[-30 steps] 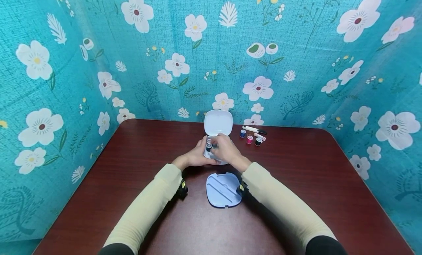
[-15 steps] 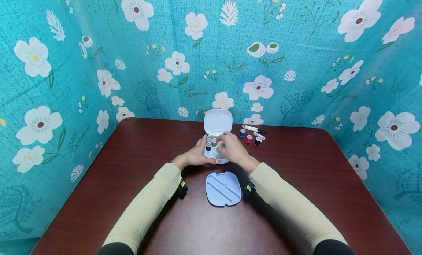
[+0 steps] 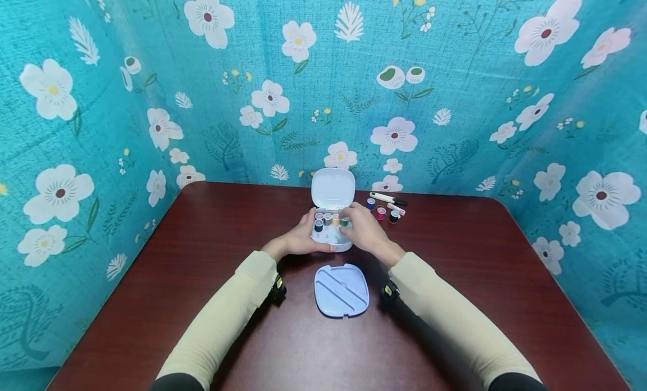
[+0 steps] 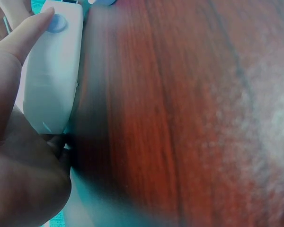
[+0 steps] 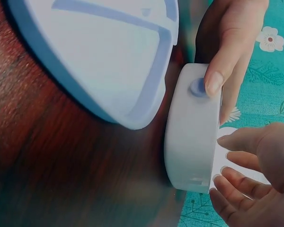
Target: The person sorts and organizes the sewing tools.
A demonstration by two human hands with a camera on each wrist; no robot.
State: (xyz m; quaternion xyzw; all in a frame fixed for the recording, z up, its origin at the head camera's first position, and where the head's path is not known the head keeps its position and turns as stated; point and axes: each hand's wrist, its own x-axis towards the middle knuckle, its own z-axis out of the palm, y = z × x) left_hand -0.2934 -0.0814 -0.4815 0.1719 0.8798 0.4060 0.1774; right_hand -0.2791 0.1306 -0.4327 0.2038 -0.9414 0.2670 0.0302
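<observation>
A white box (image 3: 337,247) stands with its lid (image 3: 333,187) raised. My left hand (image 3: 297,238) grips its left side; in the left wrist view the thumb (image 4: 31,30) lies beside a round blue button on the front wall. Inside is a back row of thread spools: a whitish one, a grey spool (image 3: 327,219), a yellow spool (image 3: 336,219) and a green spool (image 3: 345,221). A dark spool (image 3: 318,226) sits before them at left. My right hand (image 3: 368,229) is over the box's right side, fingertips at the green spool. In the right wrist view its fingers (image 5: 244,182) are spread; contact is hidden.
A pale blue divided tray (image 3: 328,305) lies in front of the box. Right of the lid are a blue spool (image 3: 371,204), a pink spool (image 3: 381,213), a black spool (image 3: 394,216), a slim white-and-black tool (image 3: 388,199) and a small pinkish item (image 3: 396,209).
My right hand has shifted rightward along the back row, uncovering the grey, then the yellow and green spools. The left hand keeps its grip on the box.
</observation>
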